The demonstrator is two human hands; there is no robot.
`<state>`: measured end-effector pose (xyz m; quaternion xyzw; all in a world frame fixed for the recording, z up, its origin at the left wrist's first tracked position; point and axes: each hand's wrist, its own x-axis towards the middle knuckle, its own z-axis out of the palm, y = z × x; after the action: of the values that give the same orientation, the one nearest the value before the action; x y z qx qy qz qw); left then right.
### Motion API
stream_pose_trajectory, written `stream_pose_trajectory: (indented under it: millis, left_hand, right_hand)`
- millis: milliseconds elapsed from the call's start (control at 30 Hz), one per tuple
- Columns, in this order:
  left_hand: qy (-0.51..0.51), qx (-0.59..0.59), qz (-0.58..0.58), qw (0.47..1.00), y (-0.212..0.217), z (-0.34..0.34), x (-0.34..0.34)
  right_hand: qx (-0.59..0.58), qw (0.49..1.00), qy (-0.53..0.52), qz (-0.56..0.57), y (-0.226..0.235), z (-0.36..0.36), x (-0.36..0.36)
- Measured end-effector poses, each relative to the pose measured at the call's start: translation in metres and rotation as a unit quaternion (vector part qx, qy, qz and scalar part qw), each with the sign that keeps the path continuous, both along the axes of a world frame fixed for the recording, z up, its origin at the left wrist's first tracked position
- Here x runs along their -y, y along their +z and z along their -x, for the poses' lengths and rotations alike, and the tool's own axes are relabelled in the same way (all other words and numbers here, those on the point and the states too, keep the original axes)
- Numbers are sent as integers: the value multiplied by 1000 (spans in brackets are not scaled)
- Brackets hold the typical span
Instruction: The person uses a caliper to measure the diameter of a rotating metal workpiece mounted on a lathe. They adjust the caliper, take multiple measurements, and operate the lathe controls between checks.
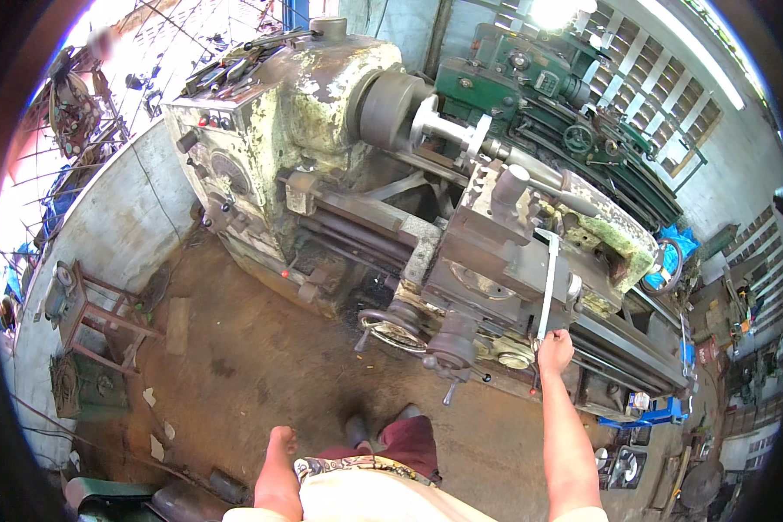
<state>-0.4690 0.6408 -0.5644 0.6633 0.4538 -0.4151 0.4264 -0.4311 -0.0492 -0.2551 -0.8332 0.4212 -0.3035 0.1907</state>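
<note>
My right hand (555, 351) is closed around the lower end of a long silver vernier caliper (550, 283). The caliper stands nearly upright in view, its jaw end up beside the tool post (510, 187) of a worn lathe (322, 96). Down at my left side, my left hand (280, 441) hangs with its fingers curled, touching nothing; no object shows in it. A shiny flanged metal workpiece (448, 129) is mounted between the lathe's chuck (391, 109) and its tailstock (600, 209).
Handwheels (393, 329) and levers jut from the lathe toward me. Loose tools (235, 68) lie on its headstock. Behind is a green lathe (496, 78). A wooden stool (104, 313) stands at left, and a blue metal stand (648, 416) at lower right. The floor (226, 383) is brown and stained.
</note>
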Motion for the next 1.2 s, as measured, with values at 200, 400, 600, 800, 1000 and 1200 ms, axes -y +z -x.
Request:
stream_pose_trajectory:
  millis: [200, 400, 600, 800, 1000, 1200]
  left_hand:
    - [17, -4, 26, 1000, -13, 1, -6]
    - [-5, -15, 10, 1000, -3, -1, -1]
    - [-27, -27, -6, 999, 8, -3, 6]
    - [-27, -23, 4, 999, 9, -3, 5]
    - [0, 2, 4, 1000, 4, 1, 3]
    - [3, 0, 14, 1000, 0, 2, 1]
  right_hand:
    - [-6, 999, -11, -33, 3, 0, -2]
    - [-3, 1000, -3, -25, 4, 0, -2]
    - [-9, 1000, -4, -15, 3, 0, -1]
    - [-6, 1000, 1, -17, 5, 0, -3]
    - [-14, 1000, -7, -12, 12, 0, -8]
    - [-14, 1000, -9, -25, 9, -1, -5]
